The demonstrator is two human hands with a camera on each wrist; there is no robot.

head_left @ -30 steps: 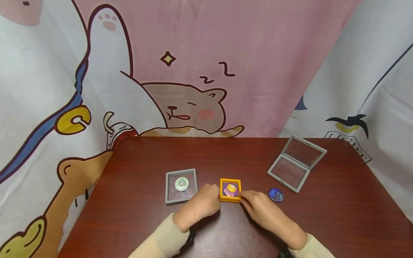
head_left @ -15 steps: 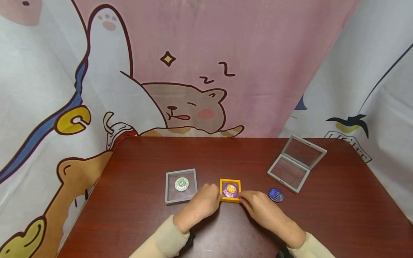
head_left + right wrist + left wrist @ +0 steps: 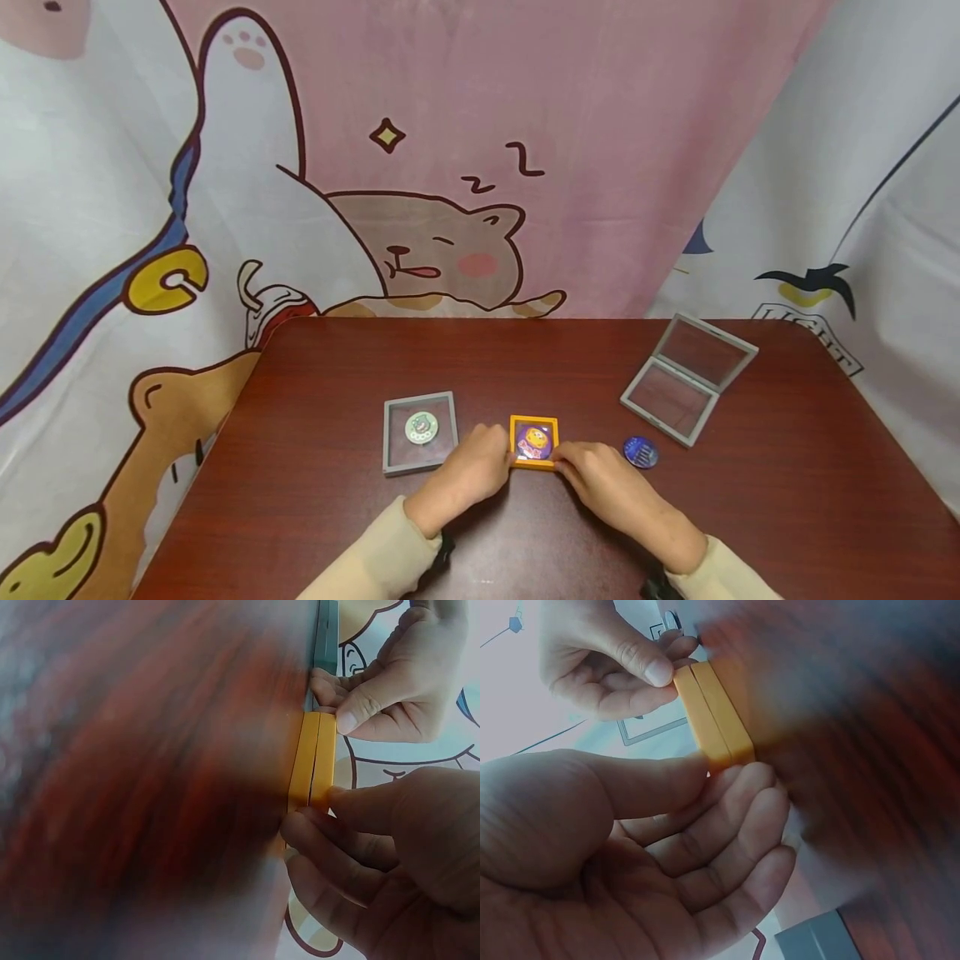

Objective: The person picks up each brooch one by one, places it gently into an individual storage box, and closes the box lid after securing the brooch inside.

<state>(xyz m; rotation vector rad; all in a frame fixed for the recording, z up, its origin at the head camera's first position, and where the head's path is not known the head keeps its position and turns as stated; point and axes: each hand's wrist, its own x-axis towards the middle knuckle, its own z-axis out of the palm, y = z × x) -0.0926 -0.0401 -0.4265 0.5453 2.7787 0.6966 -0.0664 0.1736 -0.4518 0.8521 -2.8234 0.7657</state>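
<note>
In the head view, a small orange-yellow display case (image 3: 534,442) with a clear window lies on the table before me. A purple round badge (image 3: 534,443) with a yellow figure shows inside it. My left hand (image 3: 477,462) pinches the case's near left corner, and my right hand (image 3: 600,479) pinches the near right one. From the left wrist, the case (image 3: 714,716) is seen edge-on, its two halves together with a thin seam; the thumb (image 3: 664,784) rests on the upper half. The right wrist view shows the same seam, with the right thumb (image 3: 367,808) against the case's top.
A grey case (image 3: 421,467) holding a pale green round badge (image 3: 422,427) lies by my left hand. Beyond my right hand is a blue round badge (image 3: 641,452), and behind it stands an open grey case (image 3: 670,400). A cartoon-printed cloth (image 3: 600,167) hangs behind the table (image 3: 337,358).
Both hands keep their hold at the orange-yellow case's near corners, with barely any motion. The whole head view has shifted very slightly.
</note>
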